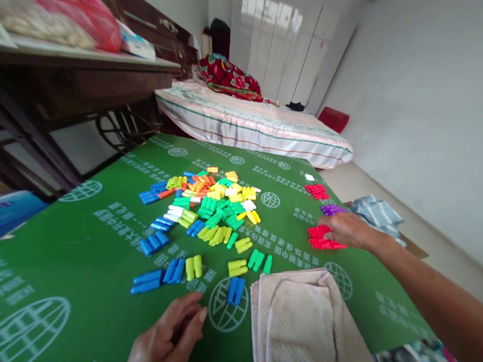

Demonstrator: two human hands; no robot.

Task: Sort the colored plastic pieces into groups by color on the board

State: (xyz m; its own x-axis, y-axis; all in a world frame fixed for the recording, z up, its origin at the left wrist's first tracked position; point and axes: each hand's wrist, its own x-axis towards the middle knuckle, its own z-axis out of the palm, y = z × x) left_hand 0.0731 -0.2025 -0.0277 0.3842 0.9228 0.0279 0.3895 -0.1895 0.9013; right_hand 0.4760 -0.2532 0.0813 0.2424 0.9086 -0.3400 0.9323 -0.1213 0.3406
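My right hand (pixel 343 228) is at the right side of the green board, its fingers closed down on a cluster of red plastic caps (pixel 321 243) that look like marker pen caps. The fingertips partly hide these caps. Just beyond it lie purple caps (pixel 331 209), then another red group (pixel 317 191). My left hand (pixel 171 332) rests low at the front, loosely curled, thumb apart from the fingers and nothing visible in it. Nearest to it are blue caps (pixel 174 271) and yellow-green caps (pixel 193 267). Green caps (pixel 220 212) lie heaped mid-board among yellow, orange, white and blue ones.
A folded beige cloth (pixel 303 317) lies at the front of the green board (pixel 112 287). Past its right edge sits a striped cloth (pixel 378 213). A bed (pixel 252 123) stands behind, and a dark table (pixel 82 62) with bags is at left.
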